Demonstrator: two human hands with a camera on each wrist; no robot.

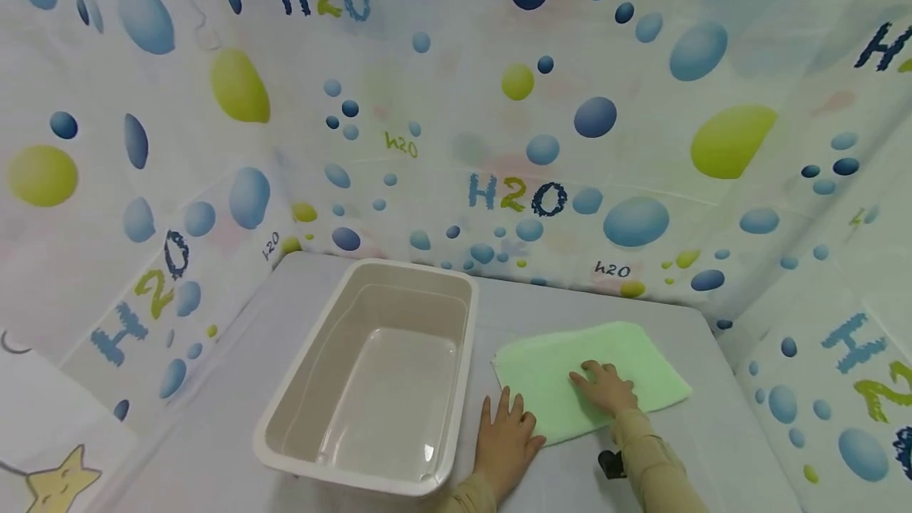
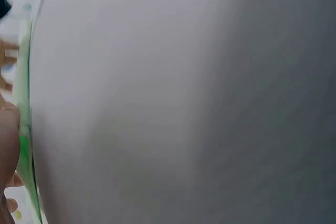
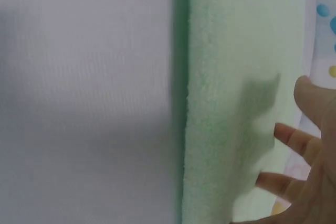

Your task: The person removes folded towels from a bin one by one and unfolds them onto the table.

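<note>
A light green towel (image 1: 563, 386) lies folded flat on the table, its thick fuzzy edge (image 3: 207, 98) running from top to bottom in the right wrist view. At its near left corner rests my left hand (image 1: 504, 440), fingers extended forward and thumb at the towel's edge. In the left wrist view only a thin strip of the towel (image 2: 23, 82) shows beside the left hand (image 2: 8, 140). My right hand (image 1: 607, 390) is over the towel's middle with fingers spread apart, casting a shadow on it in the right wrist view. Neither hand grips anything.
Left of the towel stands a deep beige plastic basin (image 1: 463, 386), its long side next to my left hand. A pale cloth covers the table (image 1: 720, 434). Patterned curtains (image 1: 456, 101) with bubbles and "H2O" lettering close in the back and sides. A black device (image 1: 611, 464) sits at my right wrist.
</note>
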